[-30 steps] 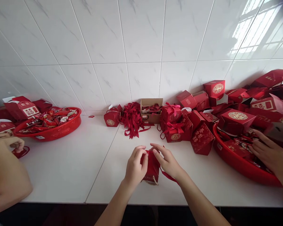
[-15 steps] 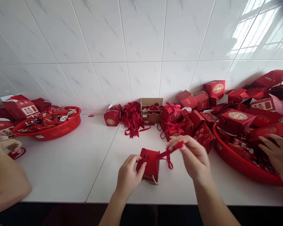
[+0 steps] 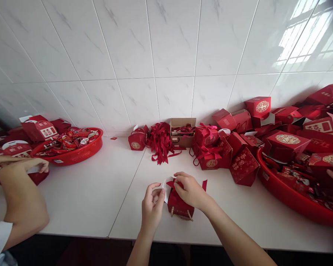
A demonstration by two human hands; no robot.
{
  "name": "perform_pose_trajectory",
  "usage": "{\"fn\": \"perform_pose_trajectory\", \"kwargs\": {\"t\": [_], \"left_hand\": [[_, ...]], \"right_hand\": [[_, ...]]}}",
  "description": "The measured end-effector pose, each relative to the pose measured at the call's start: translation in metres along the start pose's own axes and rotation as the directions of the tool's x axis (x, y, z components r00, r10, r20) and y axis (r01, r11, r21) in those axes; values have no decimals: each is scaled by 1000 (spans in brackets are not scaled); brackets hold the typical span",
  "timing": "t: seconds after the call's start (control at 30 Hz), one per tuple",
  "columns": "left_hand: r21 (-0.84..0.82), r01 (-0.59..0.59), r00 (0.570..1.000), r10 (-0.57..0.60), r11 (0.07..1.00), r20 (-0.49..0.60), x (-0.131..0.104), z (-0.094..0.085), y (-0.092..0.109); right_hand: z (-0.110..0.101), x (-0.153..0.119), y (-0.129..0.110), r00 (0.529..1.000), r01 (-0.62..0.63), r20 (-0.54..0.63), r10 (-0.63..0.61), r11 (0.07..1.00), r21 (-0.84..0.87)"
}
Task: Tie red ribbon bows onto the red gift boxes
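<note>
A small red box (image 3: 180,207) with a twisted cord handle lies on the white table in front of me. My left hand (image 3: 153,199) is at its left side, thumb and fingers pinched on a white flap (image 3: 166,190). Over the top of the box is my right hand (image 3: 189,189), its fingers closed on a red ribbon (image 3: 170,183). A ribbon end (image 3: 204,185) sticks out to the right, beyond that hand. The part of the box under my right hand is hidden.
Behind are a ribbon pile (image 3: 161,142), a cardboard box (image 3: 183,140) and bow-tied red boxes (image 3: 211,152). Red basins of wrapped sweets stand left (image 3: 80,157) and right (image 3: 283,197), with more red boxes around. Other people's hands reach in at both sides.
My right hand has moved left and down onto the box, bringing the ribbon. My left hand now pinches a white flap. The view has shifted slightly left.
</note>
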State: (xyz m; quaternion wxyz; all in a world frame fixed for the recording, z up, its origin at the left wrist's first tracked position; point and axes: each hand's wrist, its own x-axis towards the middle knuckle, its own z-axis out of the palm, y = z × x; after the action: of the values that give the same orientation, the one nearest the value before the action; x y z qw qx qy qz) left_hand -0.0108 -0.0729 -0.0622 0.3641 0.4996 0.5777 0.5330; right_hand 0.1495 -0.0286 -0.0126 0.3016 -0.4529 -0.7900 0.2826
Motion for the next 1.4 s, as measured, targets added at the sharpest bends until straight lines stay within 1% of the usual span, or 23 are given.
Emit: {"fn": "perform_pose_trajectory", "kwargs": {"t": [0.33,0.47,0.53,0.6,0.67,0.73,0.77,0.8,0.83,0.87,0.9,0.93,0.97,1.0,1.03,1.07,1.1,1.13,1.17,1.2,1.27,1.3,1.4], "left_hand": [[-27,-44,997,45,999,57,-9,5,11],[4,-8,999,7,1000,49,0,4,13],[-5,11,996,-11,1000,89,8,7,14],[-19,-5,989,8,1000,148,14,10,14],[-23,-34,981,37,999,192,20,10,10],[71,-76,978,60,995,201,27,-2,1],[159,-94,982,65,983,180,31,-14,-6],[300,-115,988,76,947,137,36,-29,-13],[466,-91,996,88,880,29,41,-46,-19],[530,-29,995,74,847,-64,46,-64,-25],[583,54,985,51,811,-162,51,-81,-30],[657,206,955,-4,725,-295,55,-95,-33],[674,275,923,7,685,-384,58,-105,-35],[672,275,907,45,688,-418,60,-109,-34],[642,235,908,72,730,-413,60,-108,-33],[571,146,927,90,808,-364,58,-101,-30],[460,46,953,98,887,-286,55,-89,-27],[313,-7,981,67,950,-182,52,-75,-23],[185,-31,997,44,982,-69,48,-59,-19],[101,-48,999,45,994,31,44,-43,-16],[0,-62,981,61,998,182,37,-16,-11],[-29,-56,964,62,998,258,35,-7,-9],[-30,-35,907,44,999,419,34,5,-6]], "right_hand": [[-1,-1,-4,996,46,73,-41,997,-62],[-2,-1,-6,995,60,85,-54,995,-76],[-1,-1,-8,995,57,89,-50,995,-83],[-2,-1,-8,995,50,91,-42,995,-87],[-6,-2,-5,998,33,49,-29,996,-86],[-15,-7,5,996,-21,-86,18,999,-38],[-21,-12,13,982,-60,-180,61,998,12],[-28,-19,22,955,-99,-271,117,992,77],[-34,-27,32,923,-131,-346,172,982,139],[-39,-35,42,901,-154,-378,214,971,183],[-42,-44,51,892,-169,-384,238,964,206],[-44,-53,60,894,-179,-371,252,959,220],[-43,-61,66,904,-186,-341,258,955,230],[-40,-67,71,917,-189,-304,258,952,240],[-36,-73,74,931,-190,-260,256,948,253],[-30,-76,75,943,-189,-217,251,944,270],[-24,-78,74,953,-184,-182,242,940,288],[-18,-79,72,960,-176,-156,232,936,306],[-13,-79,70,966,-164,-139,219,932,324],[-8,-79,68,970,-149,-130,204,927,344],[0,-77,66,975,-121,-125,184,908,400],[2,-76,65,975,-114,-124,183,897,428],[3,-75,67,971,-88,-162,177,892,444]]}}
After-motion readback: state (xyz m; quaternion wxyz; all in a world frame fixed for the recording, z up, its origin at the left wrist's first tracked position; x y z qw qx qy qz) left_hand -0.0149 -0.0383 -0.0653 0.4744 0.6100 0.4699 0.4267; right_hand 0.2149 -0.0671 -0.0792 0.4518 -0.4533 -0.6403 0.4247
